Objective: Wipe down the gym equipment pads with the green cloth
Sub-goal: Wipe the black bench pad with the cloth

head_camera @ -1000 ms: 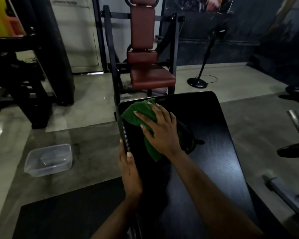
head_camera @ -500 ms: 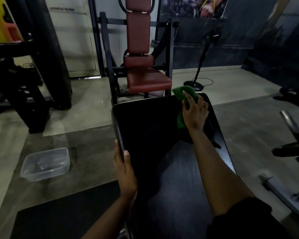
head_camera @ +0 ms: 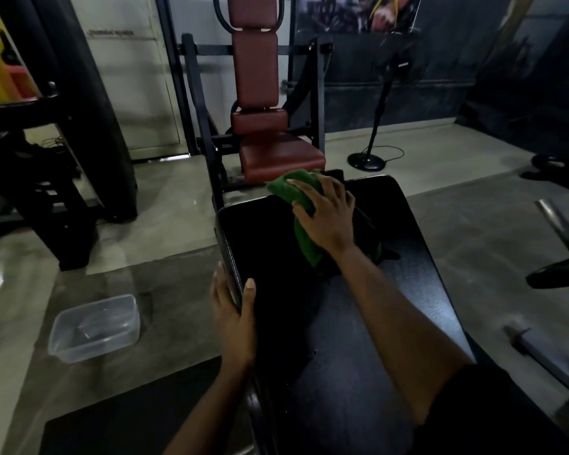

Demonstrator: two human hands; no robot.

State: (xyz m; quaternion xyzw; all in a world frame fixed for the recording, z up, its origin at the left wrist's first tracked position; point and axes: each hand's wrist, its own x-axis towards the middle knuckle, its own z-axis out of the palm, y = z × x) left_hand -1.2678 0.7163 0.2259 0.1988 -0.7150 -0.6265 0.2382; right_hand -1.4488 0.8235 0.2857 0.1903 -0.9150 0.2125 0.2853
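A long black bench pad (head_camera: 391,290) runs away from me in the middle of the view. The green cloth (head_camera: 291,192) lies crumpled near the pad's far edge, at its centre. My right hand (head_camera: 326,215) presses flat on the cloth with fingers spread, covering most of it. My left hand (head_camera: 234,310) clasps the pad's left edge, thumb on top and fingers wrapped under the side.
A clear plastic tub (head_camera: 94,328) sits on the floor to the left. A red padded seat machine (head_camera: 263,126) stands just beyond the bench. A black stand with a round base (head_camera: 367,160) is at the back right. Dark equipment (head_camera: 559,274) and metal bars lie at the right.
My right hand has slid the green cloth from the pad's far right corner back left to the middle of the far edge. One second ago it was at the far left. My left hand has stayed put.
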